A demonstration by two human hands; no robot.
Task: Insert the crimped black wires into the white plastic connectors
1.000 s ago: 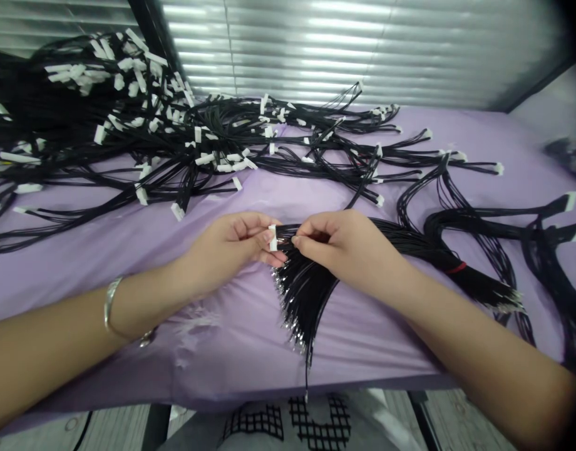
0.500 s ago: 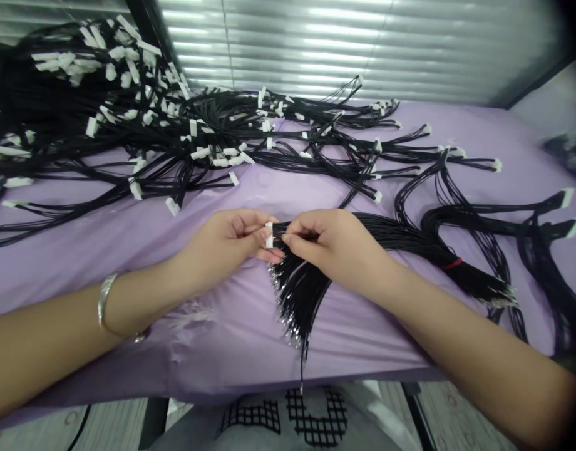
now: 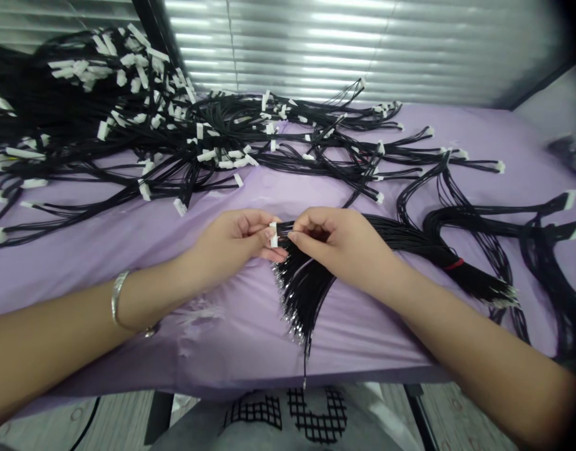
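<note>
My left hand [image 3: 236, 241] pinches a small white connector [image 3: 273, 234] between thumb and fingers. Touching it from the right, my right hand [image 3: 337, 244] is closed on thin black wires that run into that connector. Under my right hand lies a bundle of loose black wires [image 3: 303, 294] with bare metal tips, fanning toward the table's front edge. A red band [image 3: 456, 265] ties the bundle further right. A silver bracelet [image 3: 118, 299] is on my left wrist.
A purple cloth [image 3: 142, 241] covers the table. A big heap of black wire harnesses with white connectors [image 3: 128, 125] fills the back left. More harnesses [image 3: 504, 213] curl at the right. Window blinds [image 3: 363, 44] stand behind.
Both hands stay together at the connector with only small finger shifts. The view has drifted slightly.
</note>
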